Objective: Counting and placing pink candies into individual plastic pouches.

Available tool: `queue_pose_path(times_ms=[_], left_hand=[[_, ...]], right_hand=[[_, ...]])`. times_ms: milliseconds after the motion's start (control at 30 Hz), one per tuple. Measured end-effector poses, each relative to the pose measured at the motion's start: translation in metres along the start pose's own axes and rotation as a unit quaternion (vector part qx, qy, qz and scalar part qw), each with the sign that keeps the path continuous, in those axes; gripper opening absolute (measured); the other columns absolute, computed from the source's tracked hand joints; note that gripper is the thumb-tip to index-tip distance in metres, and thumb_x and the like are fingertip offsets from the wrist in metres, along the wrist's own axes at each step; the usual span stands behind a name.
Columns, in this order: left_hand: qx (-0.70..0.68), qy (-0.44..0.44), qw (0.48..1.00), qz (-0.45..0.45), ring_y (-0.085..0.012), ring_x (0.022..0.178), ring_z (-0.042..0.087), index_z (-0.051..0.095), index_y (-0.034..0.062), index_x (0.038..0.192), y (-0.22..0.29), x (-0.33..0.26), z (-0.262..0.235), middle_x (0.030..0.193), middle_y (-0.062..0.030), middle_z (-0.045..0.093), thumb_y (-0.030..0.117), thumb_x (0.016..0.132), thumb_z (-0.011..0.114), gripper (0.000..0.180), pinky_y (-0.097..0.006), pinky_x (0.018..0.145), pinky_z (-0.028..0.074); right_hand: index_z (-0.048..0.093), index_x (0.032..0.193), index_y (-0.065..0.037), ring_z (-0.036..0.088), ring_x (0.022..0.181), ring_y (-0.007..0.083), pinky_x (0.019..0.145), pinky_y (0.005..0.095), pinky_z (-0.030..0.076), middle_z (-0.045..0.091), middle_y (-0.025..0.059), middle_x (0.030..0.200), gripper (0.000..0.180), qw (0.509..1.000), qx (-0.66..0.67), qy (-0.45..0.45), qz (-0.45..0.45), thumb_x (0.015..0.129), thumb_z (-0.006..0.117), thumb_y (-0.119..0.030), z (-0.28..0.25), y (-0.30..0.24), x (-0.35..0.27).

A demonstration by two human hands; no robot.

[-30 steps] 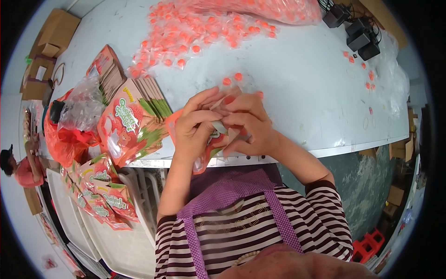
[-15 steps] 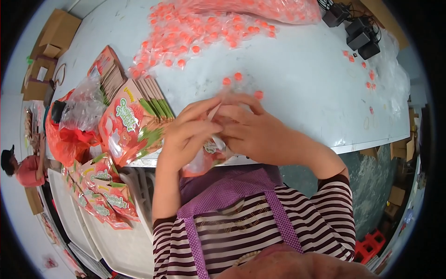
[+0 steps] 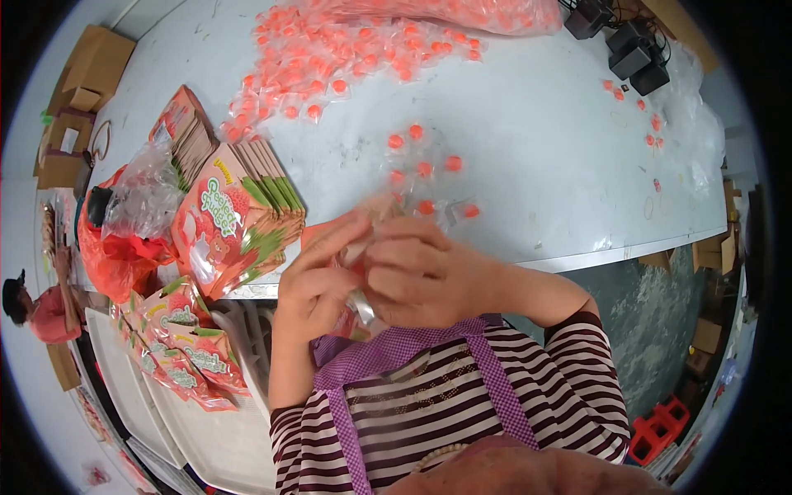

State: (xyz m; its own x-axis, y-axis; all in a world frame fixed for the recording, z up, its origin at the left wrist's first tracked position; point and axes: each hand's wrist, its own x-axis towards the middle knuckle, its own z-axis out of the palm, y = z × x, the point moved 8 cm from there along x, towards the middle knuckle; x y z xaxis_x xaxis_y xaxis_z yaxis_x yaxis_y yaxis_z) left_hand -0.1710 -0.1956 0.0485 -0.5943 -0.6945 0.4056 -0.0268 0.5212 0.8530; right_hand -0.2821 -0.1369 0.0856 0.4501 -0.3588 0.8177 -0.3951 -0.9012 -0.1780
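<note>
I have both hands drawn together in front of my chest, just over the near edge of the pale blue table [image 3: 511, 165]. My left hand [image 3: 320, 276] comes up from a nearly upright forearm, its fingers slanting up and to the right and bent round one side of a glossy red plastic pouch with silvery and clear patches [image 3: 361, 308]. My right hand [image 3: 417, 268] reaches in from the right with its forearm angled across, knuckles bent and fingers folded in against the pouch's other side. Both grips are closed on the pouch, with little gap left; my fingers cover most of it, and blur hides the fingertips, so I cannot tell whether the right ones also have something inside. The pouch's lower part shows below my hands, against my purple checked apron [image 3: 404, 342].

Just beyond my fingers lie several small red balls in clear wrappers [image 3: 425, 169], loose on the table. Farther off is a large heap of similar wrapped red pieces [image 3: 330, 58]. To the left of my left hand stands a fanned stack of flat red-and-green printed pouches [image 3: 219, 214].
</note>
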Motion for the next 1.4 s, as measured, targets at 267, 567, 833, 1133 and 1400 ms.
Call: queue_pose_path(times_ms=[267,567,833,1133,1400], left_hand=[[-0.275,-0.024,0.961,-0.019,-0.044,0.113,0.047,0.051,0.0059,0.081,0.002,-0.011,0.024,0.125,-0.031,0.044,0.017,0.088,0.053,0.013,-0.047,0.093,0.038],[-0.253,0.082,0.964,-0.012,-0.046,0.112,0.047,0.038,0.0144,0.084,-0.001,-0.007,0.015,0.119,-0.0313,0.047,0.012,0.08,0.063,0.025,-0.05,0.09,0.044],[-0.226,0.171,0.959,-0.011,-0.0453,0.112,0.047,0.049,0.0106,0.083,-0.008,-0.015,-0.018,0.12,-0.0335,0.046,0.019,0.087,0.057,0.012,-0.052,0.094,0.038],[-0.122,0.183,0.975,0.014,-0.0428,0.111,0.05,0.049,0.0105,0.081,0.002,-0.014,-0.03,0.118,-0.0318,0.049,0.016,0.089,0.054,0.011,-0.048,0.091,0.042],[-0.003,0.177,0.981,0.082,-0.042,0.11,0.05,0.052,0.0061,0.077,0.024,0.002,-0.024,0.117,-0.0286,0.051,0.009,0.08,0.059,0.008,-0.05,0.094,0.04]], right_hand=[[0.055,0.073,-0.008,0.053,0.085,0.0216,0.079,0.0402,0.043,0.052,0.0056,0.084,0.028,0.993,0.061,0.029,-0.1,0.079,0.062,-0.034,-0.001,-0.027,0.001],[0.053,0.08,-0.006,0.055,0.073,0.0201,0.078,0.0386,0.04,0.055,0.0047,0.079,0.041,0.999,0.021,-0.037,0.031,0.084,0.053,-0.047,0.007,-0.008,0.005],[0.047,0.121,-0.007,0.036,0.115,0.0346,0.098,0.049,0.023,0.042,0.0132,0.125,0.072,0.959,0.105,-0.006,0.264,0.069,0.064,-0.055,-0.02,0.082,-0.021],[0.045,0.128,-0.02,0.014,0.132,0.0407,0.103,0.0593,0.012,0.029,0.0127,0.14,0.076,0.879,-0.082,-0.368,0.291,0.064,0.067,-0.056,0.047,0.106,-0.082],[0.055,0.107,-0.017,0.035,0.115,0.0366,0.092,0.052,0.031,0.042,0.0096,0.122,0.049,0.918,-0.176,-0.288,0.209,0.066,0.068,-0.042,0.046,0.093,-0.097]])
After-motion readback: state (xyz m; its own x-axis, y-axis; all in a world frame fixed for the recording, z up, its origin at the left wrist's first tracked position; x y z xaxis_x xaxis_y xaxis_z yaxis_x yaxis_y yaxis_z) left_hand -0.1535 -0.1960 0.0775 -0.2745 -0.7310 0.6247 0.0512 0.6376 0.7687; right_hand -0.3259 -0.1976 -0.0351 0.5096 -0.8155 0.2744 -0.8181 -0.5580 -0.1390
